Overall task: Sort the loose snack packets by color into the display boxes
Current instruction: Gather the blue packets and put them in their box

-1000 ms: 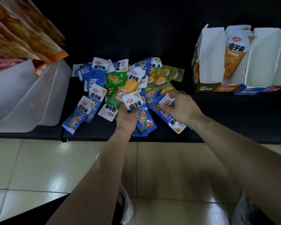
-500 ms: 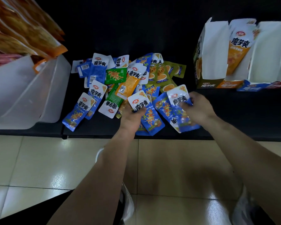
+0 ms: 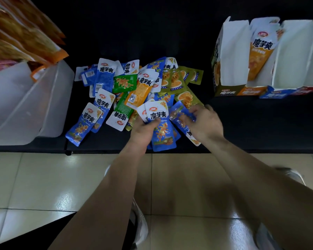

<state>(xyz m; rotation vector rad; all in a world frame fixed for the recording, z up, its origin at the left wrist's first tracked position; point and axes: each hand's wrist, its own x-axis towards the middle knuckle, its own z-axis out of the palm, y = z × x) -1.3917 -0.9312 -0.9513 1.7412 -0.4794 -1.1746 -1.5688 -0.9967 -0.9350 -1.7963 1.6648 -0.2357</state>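
Observation:
A heap of loose snack packets (image 3: pixel 134 87) in blue, green, orange and olive lies on a dark shelf. My left hand (image 3: pixel 143 129) grips a stack of blue packets (image 3: pixel 161 130) at the shelf's front edge, thumb across the top one. Just to its right, my right hand (image 3: pixel 204 123) pinches another blue packet (image 3: pixel 181 114) beside the stack. Two display boxes stand at the right: an olive and orange box (image 3: pixel 229 90) holding an orange packet (image 3: pixel 260 51), and a blue box (image 3: pixel 285 93) next to it.
A translucent white bin (image 3: pixel 25 105) sits at the left with large orange bags (image 3: pixel 22 35) above it. The shelf front edge (image 3: pixel 260 150) runs across the view, beige floor tiles (image 3: pixel 43 177) below. My shoes show near the bottom.
My right hand has turned its blue packet and brought it left, closer to the stack in my left hand. The left hand has stayed about where it was.

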